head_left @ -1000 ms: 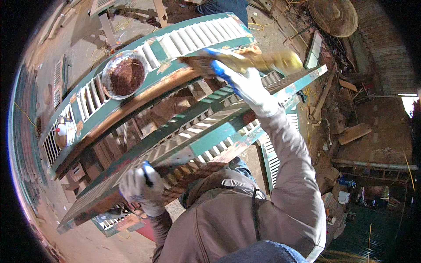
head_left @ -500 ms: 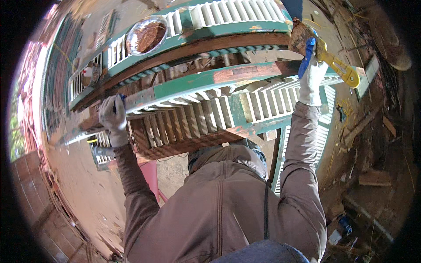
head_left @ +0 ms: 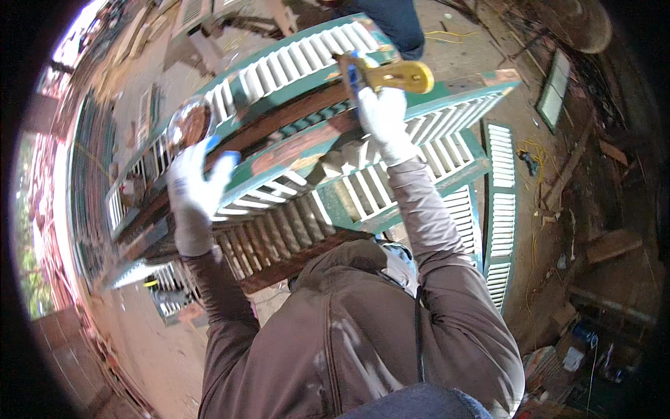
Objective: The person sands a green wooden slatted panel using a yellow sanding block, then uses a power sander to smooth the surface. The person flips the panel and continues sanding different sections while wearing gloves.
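Note:
My right hand [head_left: 384, 119], in a white glove with a blue palm, grips a yellow-handled putty knife [head_left: 401, 77] above a louvered shutter. The dark blade end points left, partly hidden by the glove. My left hand [head_left: 195, 181], gloved the same way, has its fingers spread over the near shutter [head_left: 293, 157], close below a clear-wrapped bowl [head_left: 190, 124] of brown paste. That shutter stands on edge, with worn green paint, bare reddish wood along its top and white slats. The bowl rests on the far shutter [head_left: 293, 63], also green with white slats.
Another green shutter [head_left: 500, 209] lies on the ground at right. A stack of shutters [head_left: 91, 188] stands at far left. Yellow cord [head_left: 534, 157] and wood scraps [head_left: 614, 248] litter the right side. Someone's dark-trousered leg [head_left: 401, 28] is at the far edge.
My left hand has let go of the near shutter's edge and opened toward the bowl. My right hand has swung left with the putty knife. The view has turned.

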Available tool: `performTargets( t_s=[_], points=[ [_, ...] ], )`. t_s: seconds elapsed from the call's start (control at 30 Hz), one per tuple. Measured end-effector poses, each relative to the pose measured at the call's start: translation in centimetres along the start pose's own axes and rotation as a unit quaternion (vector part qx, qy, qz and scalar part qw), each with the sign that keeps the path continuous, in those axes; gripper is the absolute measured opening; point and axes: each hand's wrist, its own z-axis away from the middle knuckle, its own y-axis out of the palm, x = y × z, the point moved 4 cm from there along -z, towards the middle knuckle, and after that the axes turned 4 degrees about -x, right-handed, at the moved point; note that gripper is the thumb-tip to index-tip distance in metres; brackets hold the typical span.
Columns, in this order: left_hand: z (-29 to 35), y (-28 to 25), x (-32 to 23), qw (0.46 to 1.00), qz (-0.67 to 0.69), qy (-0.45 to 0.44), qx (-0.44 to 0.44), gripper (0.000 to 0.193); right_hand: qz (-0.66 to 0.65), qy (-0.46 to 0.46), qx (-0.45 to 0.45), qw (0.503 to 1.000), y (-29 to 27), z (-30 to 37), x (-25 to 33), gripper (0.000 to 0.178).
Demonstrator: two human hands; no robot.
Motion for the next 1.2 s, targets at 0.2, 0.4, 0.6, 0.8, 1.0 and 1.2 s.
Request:
performTargets(
  t_s=[0.2, 0.4, 0.6, 0.8, 1.0, 1.2],
  points=[
    [-4.0, 11.8, -14.4, 0.965, -0.040, 0.106, 0.234, 0.063, 0.008, -0.098, -0.073, 0.992, -1.2, 0.6, 3.3, 0.030],
    [-3.5, 11.5, -16.1, 0.979, -0.053, 0.054, 0.187, 0.064, -0.344, 0.044, -0.126, 0.930, -8.4, 1.6, 0.8, 0.036],
    [-1.3, 10.7, -17.8, 0.988, -0.035, 0.081, 0.123, 0.065, 0.003, -0.013, -0.277, 0.961, -28.1, 1.4, -8.2, 0.036],
    [0.2, 10.1, -19.3, 0.992, -0.027, 0.116, 0.048, 0.051, 0.336, -0.122, -0.175, 0.917, -34.2, -1.3, -10.4, 0.032],
    [1.0, 10.6, -19.0, 0.992, -0.027, 0.105, 0.067, 0.053, 0.450, -0.180, -0.096, 0.870, -33.8, -3.5, -11.6, 0.037],
    [1.2, 10.4, -19.2, 0.991, -0.024, 0.098, 0.088, 0.058, 0.542, -0.172, -0.053, 0.821, -31.8, -2.4, -11.7, 0.038]
  ],
)
